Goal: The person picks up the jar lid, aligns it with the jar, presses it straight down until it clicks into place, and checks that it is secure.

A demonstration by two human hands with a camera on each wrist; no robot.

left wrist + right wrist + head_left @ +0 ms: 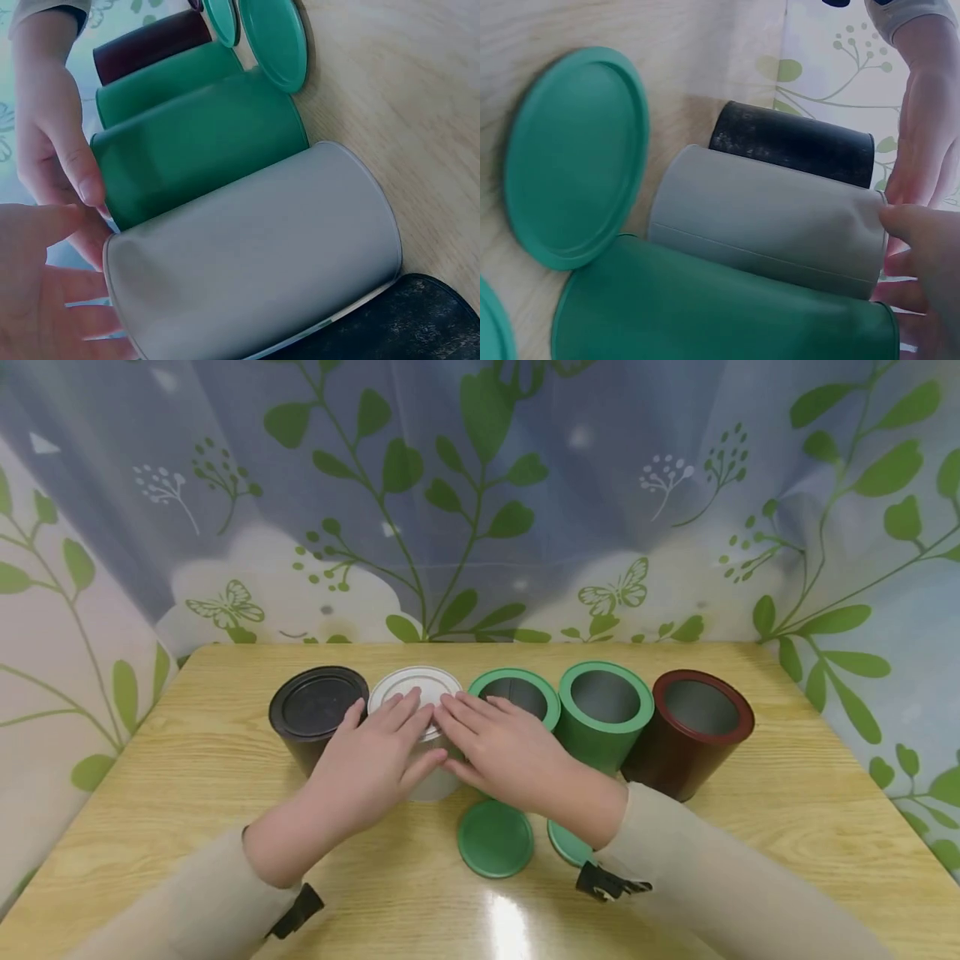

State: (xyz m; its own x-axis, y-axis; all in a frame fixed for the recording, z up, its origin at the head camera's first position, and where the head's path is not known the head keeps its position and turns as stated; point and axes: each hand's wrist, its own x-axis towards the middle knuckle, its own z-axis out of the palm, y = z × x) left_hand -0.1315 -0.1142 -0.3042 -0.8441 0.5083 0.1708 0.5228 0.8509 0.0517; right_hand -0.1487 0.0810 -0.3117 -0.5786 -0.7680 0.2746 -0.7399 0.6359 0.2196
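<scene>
A white can [433,781] stands second from the left in a row of cans, with its white lid [420,683] on top. My left hand [372,756] lies flat with straight fingers on the lid and its thumb against the can's side. My right hand [498,743] reaches in from the right, fingertips on the same lid. In the left wrist view, the grey-white can [255,255] fills the middle, with my left hand [45,300] at its top. The right wrist view shows the can [769,221] and my right thumb [926,232] at its rim.
A lidded black can [318,710] stands left of the white one. To its right are two open green cans [517,693] [606,703] and an open dark red can [697,731]. Two green lids [495,837] [566,843] lie on the wooden table [787,827] in front.
</scene>
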